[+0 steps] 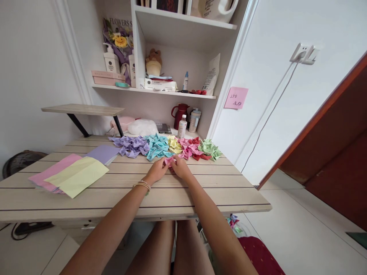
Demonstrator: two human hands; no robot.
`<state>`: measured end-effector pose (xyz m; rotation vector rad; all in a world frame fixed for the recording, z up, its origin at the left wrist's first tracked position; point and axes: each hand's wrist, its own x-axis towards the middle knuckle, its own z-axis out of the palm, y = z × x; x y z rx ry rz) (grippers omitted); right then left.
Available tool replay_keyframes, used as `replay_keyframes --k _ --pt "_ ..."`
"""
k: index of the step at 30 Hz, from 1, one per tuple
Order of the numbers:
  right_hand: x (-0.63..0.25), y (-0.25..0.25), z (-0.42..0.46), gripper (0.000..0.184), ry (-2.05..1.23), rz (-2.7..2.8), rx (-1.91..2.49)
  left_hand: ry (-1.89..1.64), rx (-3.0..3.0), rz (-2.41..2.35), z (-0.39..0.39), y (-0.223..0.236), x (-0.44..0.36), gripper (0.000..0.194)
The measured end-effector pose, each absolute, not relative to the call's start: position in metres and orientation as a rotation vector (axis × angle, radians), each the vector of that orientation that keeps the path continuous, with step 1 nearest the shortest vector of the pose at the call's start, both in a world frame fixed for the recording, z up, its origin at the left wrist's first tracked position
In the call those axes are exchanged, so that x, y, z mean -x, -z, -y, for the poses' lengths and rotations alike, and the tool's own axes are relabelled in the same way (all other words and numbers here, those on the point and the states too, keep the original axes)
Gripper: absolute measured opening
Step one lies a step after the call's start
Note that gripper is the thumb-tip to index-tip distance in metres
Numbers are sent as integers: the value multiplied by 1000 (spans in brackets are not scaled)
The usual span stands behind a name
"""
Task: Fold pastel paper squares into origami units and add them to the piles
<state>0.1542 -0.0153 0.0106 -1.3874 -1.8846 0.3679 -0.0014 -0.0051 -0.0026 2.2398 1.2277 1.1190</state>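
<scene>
A small piece of folded pink paper (pixel 169 161) is pinched between my two hands over the middle of the desk. My left hand (pixel 157 170), with bracelets at the wrist, grips its left side. On its right side the fingers of my right hand (pixel 181 167) are closed. Just beyond them lies a row of folded paper pieces: purple (pixel 132 146), blue (pixel 157 146), yellow (pixel 174 144), pink (pixel 187 148), red (pixel 202 156) and green (pixel 210 148). My fingers partly hide the held paper, so its exact shape is unclear.
Yellow sheets (pixel 78 175), pink sheets (pixel 56 172) and purple sheets (pixel 103 153) lie on the desk at left. A small raised shelf (pixel 83 110) stands behind them. A bottle (pixel 182 126), a red jug (pixel 180 114) and a tumbler (pixel 195 120) stand at the back.
</scene>
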Motion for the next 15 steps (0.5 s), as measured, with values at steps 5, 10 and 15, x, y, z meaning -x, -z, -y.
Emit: replay_keyframes --k 5,10,15 --pt "-154 -12 17 24 -304 1928 1420 -1108 -2268 -1227 9 -1 1 28" --pt "-154 -13 18 23 -283 1952 1453 -1066 -2285 -1225 13 -4 0 23" --pt "-155 -13 18 22 -289 1963 1456 -981 -2292 -1230 18 -8 -1 20"
